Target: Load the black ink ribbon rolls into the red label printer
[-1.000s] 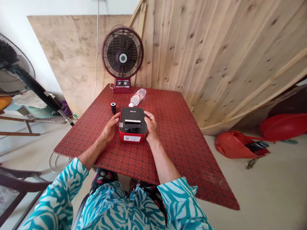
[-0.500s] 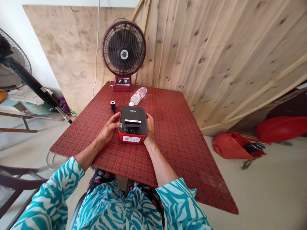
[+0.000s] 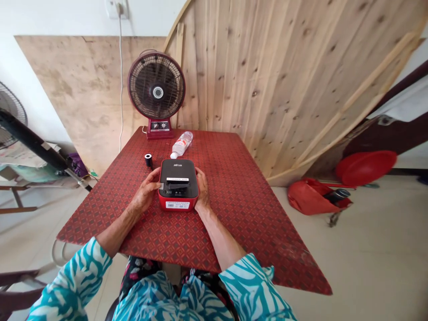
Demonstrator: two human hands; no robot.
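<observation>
A red box-shaped printer (image 3: 177, 205) with a black lid sits on the table, a paper slot and small buttons on its top and a white label on its near side. My left hand (image 3: 147, 192) grips its left side, the thumb at the grey latch on the edge. Along the right side lies my right hand (image 3: 202, 189), fingers wrapped round the casing and partly hidden. Just beyond my left hand stands a small black roll (image 3: 148, 160) with a white ring on its end. A clear plastic bottle (image 3: 182, 143) lies on its side behind the printer.
The table (image 3: 244, 214) has a red patterned top. At its back left corner stands a dark red fan (image 3: 157, 93), close to the wooden boards (image 3: 254, 67). A standing fan's pole (image 3: 36, 138) is on the left. On the right floor lie a red bag (image 3: 302, 196) and red basin (image 3: 366, 167).
The head view has tilted up and turned slightly right, so the table things appear lower and further left. Both hands keep their places on the printer.
</observation>
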